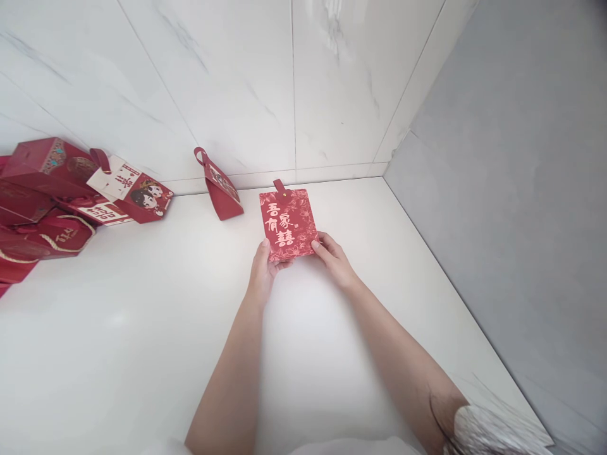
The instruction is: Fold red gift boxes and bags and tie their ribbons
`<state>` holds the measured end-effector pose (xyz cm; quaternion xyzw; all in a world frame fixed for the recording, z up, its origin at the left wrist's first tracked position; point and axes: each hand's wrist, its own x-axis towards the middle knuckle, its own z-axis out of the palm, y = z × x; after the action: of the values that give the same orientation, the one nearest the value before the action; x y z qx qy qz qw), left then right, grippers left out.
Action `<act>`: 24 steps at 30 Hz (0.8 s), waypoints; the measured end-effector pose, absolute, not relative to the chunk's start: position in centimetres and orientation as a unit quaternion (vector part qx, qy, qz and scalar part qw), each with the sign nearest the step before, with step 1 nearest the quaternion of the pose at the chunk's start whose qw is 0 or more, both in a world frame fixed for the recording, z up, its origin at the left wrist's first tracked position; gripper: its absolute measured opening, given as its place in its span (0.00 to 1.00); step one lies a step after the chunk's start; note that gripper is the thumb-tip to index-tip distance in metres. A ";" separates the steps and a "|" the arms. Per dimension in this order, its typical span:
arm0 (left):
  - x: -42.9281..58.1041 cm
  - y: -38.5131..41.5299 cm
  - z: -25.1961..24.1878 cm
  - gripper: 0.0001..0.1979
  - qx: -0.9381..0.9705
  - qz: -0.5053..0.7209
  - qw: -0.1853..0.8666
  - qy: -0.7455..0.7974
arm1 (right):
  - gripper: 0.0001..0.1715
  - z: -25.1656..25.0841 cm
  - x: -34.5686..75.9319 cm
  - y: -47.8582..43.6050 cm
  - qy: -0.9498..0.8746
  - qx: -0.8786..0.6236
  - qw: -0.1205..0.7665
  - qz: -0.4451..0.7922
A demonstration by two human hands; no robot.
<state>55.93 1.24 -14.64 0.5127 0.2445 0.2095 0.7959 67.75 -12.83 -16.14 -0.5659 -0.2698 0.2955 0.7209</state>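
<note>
A red gift box [298, 218] with pale floral print, white Chinese characters and a small strap loop at its top faces me, near the back of the white tabletop. My left hand [263, 272] grips its lower left corner, thumb on the front and fingers curled underneath. At the lower right corner, my right hand [333, 258] holds it with the thumb on the front and fingers behind. The box's back and underside are hidden. To its left, apart from my hands, stands a wedge-shaped red gift box [222, 196] with a looped handle.
Several red boxes and bags crowd the left side, among them a red-and-white box with cartoon figures [133, 188] and a bag with rope handles [66, 237]. A marbled tile wall [246, 82] rises behind the white table [142, 328]; a grey wall [512, 189] borders the right.
</note>
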 end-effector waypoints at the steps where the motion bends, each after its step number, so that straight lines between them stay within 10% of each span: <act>1: 55.9 1.2 -14.6 0.32 0.512 0.210 0.796 0.244 | 0.21 -16.1 67.7 -12.8 -0.270 -0.566 0.721 0.295; 24: 55.9 1.2 -14.6 0.31 0.514 0.211 0.795 0.243 | 0.23 -16.1 67.6 -12.9 -0.266 -0.566 0.720 0.301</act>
<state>55.89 1.18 -14.60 0.5139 0.2430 0.2108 0.7952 67.64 -12.94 -16.12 -0.5660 -0.2664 0.3015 0.7196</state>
